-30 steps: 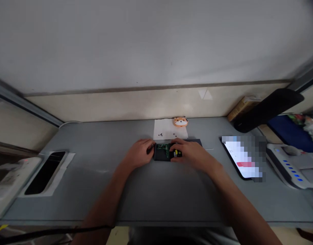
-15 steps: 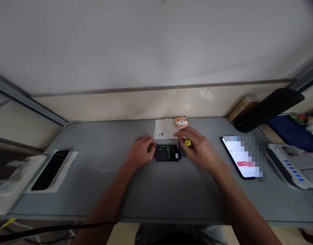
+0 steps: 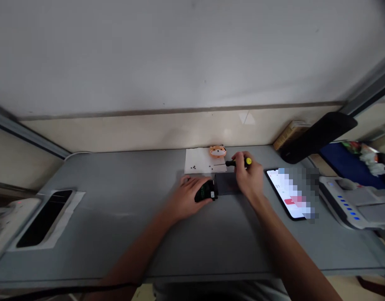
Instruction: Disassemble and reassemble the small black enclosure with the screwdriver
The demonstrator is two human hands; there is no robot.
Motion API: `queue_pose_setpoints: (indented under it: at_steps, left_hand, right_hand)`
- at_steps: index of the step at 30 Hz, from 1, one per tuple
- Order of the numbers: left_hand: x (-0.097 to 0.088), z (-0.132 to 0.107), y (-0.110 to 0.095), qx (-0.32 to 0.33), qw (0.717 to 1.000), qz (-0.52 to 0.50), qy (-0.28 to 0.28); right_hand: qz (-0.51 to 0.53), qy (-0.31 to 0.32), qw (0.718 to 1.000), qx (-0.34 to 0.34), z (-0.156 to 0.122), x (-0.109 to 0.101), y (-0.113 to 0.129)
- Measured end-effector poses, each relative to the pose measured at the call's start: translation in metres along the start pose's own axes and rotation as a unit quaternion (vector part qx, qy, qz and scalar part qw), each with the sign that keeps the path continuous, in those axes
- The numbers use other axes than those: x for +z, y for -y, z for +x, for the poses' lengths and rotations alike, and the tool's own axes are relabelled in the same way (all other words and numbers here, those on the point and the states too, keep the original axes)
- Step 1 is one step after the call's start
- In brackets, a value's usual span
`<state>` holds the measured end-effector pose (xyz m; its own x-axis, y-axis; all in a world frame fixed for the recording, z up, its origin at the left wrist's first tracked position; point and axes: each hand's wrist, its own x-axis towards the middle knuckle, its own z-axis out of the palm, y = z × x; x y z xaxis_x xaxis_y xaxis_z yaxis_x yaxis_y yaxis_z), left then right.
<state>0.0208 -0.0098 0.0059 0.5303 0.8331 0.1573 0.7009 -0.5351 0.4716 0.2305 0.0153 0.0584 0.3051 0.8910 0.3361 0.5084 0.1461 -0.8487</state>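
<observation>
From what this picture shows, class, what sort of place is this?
Probably an electronics repair bench: the left hand holds a green circuit board, the right hand a small screwdriver, and tiny screws lie on white paper.

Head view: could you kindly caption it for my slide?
Left hand grips small green circuit board; right hand holds yellow-capped black screwdriver.

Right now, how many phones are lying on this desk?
2. A lit phone lies just right of the right hand; a dark phone rests on white paper at the desk's far left. The dark slab beside that hand might be another; unclear.
</observation>
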Motion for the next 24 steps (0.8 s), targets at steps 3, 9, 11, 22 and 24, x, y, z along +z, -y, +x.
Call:
queue_pose_setpoints:
  at_steps: [3, 9, 11, 22, 24]
  left_hand:
    - [-0.001, 0.001, 0.002, -0.003, 1.0, -0.01, 0.002]
    - [0.0, 0.0, 0.002, 0.002, 1.0, -0.02, -0.005]
    - [0.001, -0.001, 0.003, 0.0, 1.0, -0.017, -0.014]
    - [-0.001, 0.003, 0.0, -0.045, 0.997, -0.055, -0.021]
    - [-0.003, 0.004, -0.002, -0.061, 0.997, -0.056, -0.009]
  right_hand:
    - [-0.015, 0.021, 1.0, -0.003, -0.001, 0.003, -0.002]
    - [-0.013, 0.03, 0.999, -0.014, -0.001, 0.004, -0.005]
    - [-0.005, 0.021, 1.0, -0.012, 0.0, 0.003, -0.005]
    - [0.171, -0.049, 0.969, 0.172, -0.005, 0.018, -0.003]
    - [0.201, -0.048, 0.955, 0.213, -0.005, 0.021, -0.006]
